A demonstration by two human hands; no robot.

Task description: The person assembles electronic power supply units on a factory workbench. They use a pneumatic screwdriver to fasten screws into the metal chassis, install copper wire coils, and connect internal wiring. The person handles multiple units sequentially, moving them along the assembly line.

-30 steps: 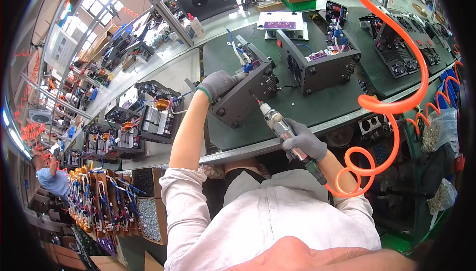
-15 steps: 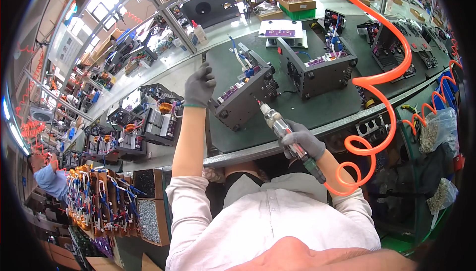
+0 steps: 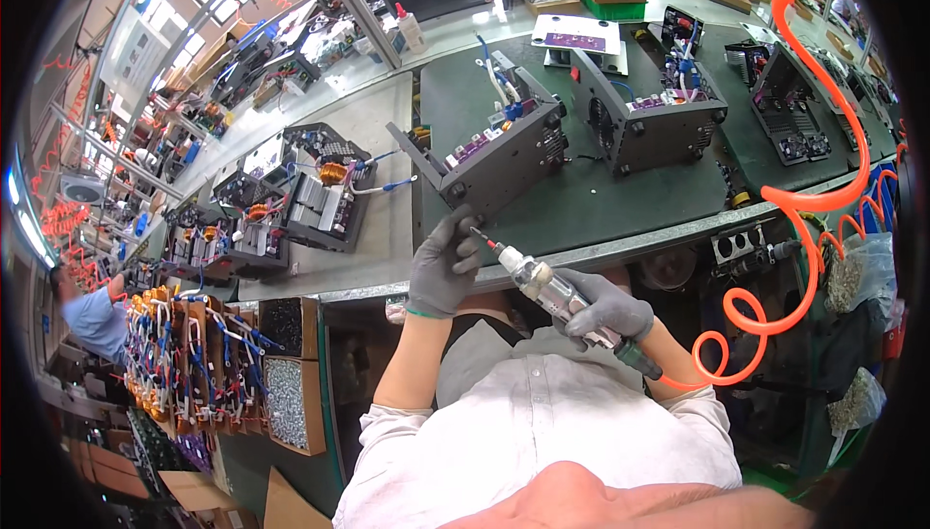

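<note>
My right hand (image 3: pixel 617 310), in a grey glove, is wrapped round a pneumatic screwdriver (image 3: pixel 539 279) whose tip points up and left. My gloved left hand (image 3: pixel 444 269) is closed beside the bit, its fingertips bunched together. Whatever they hold, if anything, is too small to make out. Just beyond both hands a dark metal chassis (image 3: pixel 504 163) stands tilted on the green mat, with a purple circuit board and blue and white cables inside. The left fingertips are close to its near lower edge; contact cannot be told.
An orange coiled air hose (image 3: pixel 802 202) hangs at the right and runs to the screwdriver. Another chassis (image 3: pixel 661 132) stands on the mat (image 3: pixel 581 209). Open units with copper coils (image 3: pixel 332 172) lie at the left, above a box of screws (image 3: pixel 288 403). A glue bottle (image 3: pixel 411 30) stands behind.
My left hand has come down and right from beside the chassis to the screwdriver's tip. The screwdriver has lowered slightly. The view has shifted, so the bench appears farther right.
</note>
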